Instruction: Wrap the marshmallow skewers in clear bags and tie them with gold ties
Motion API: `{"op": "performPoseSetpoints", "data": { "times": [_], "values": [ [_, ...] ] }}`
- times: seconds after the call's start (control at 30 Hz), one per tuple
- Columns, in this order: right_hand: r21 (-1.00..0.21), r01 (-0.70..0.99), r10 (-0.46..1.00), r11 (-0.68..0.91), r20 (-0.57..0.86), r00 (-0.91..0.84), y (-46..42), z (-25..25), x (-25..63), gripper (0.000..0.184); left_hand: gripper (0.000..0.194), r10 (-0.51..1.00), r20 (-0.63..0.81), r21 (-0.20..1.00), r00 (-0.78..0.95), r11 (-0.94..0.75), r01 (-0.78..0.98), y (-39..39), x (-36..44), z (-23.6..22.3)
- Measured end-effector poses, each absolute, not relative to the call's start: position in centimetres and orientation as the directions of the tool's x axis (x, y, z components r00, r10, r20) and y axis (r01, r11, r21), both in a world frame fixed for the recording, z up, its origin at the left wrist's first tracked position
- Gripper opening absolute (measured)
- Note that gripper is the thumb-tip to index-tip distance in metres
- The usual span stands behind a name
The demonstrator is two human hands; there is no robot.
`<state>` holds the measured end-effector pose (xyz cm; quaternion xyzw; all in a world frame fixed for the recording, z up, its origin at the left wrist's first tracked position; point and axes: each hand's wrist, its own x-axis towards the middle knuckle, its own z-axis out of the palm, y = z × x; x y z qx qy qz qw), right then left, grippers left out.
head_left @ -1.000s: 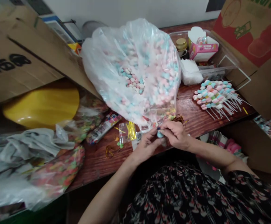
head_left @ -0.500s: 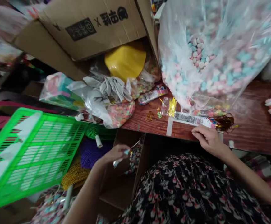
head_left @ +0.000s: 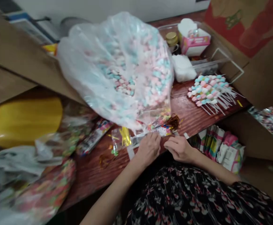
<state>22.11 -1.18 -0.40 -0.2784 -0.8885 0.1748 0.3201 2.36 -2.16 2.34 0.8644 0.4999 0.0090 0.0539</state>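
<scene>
My left hand point(head_left: 149, 145) is at the front edge of the wooden table, over a stack of printed plastic sleeves point(head_left: 162, 131). Its fingers curl down, and whatever they pinch is hidden beneath them. Just to its right, my right hand point(head_left: 179, 148) is closed with thumb and fingers pressed together; nothing I can name shows in it. Gold twist ties point(head_left: 125, 136) lie left of the sleeves, and a bundle of brown-gold ties point(head_left: 173, 122) lies at their right end. Behind them stands a big clear bag of pink, blue and white marshmallows point(head_left: 124, 86).
Marshmallow skewers point(head_left: 210, 90) are piled at the right of the table point(head_left: 185, 107). Behind them is a clear plastic bin point(head_left: 217, 59). Candy bags point(head_left: 49, 184) and a yellow sheet point(head_left: 26, 120) sit at left. Cardboard boxes point(head_left: 251, 72) flank the table.
My left hand has come from over the box at lower left, where it held a small wrapped item, up to the sleeves beside my right hand. The view has turned right.
</scene>
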Motion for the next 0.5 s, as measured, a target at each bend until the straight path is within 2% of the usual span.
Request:
{"op": "performPoseSetpoints", "data": {
  "times": [0.1, 0.23, 0.37, 0.5],
  "values": [
    [-0.459, 0.545, 0.712, 0.702, 0.461, -0.530, -1.3, -1.2, 25.9, 0.015, 0.021, 0.846, -0.075, -0.045, 0.528, -0.532, 0.846, -0.6, 3.6, 0.3],
    [-0.462, 0.718, 0.838, 0.521, 0.434, -0.330, -0.1, -1.9, 31.6, 0.018, 0.015, 0.824, 0.106, -0.149, 0.556, -0.540, 0.829, -0.3, 2.0, -1.8],
    [-0.437, 0.853, 0.869, 0.286, 0.493, -0.039, 3.3, -0.7, 35.5, 0.018, 0.011, 0.745, 0.302, -0.123, 0.594, -0.588, 0.800, -0.1, 0.5, -3.0],
    [-0.286, 0.958, 0.844, 0.028, 0.520, 0.130, 7.4, 1.1, 37.6, 0.020, 0.010, 0.751, 0.380, -0.083, 0.540, -0.554, 0.828, -0.5, 0.3, -3.4]
  ]
}}
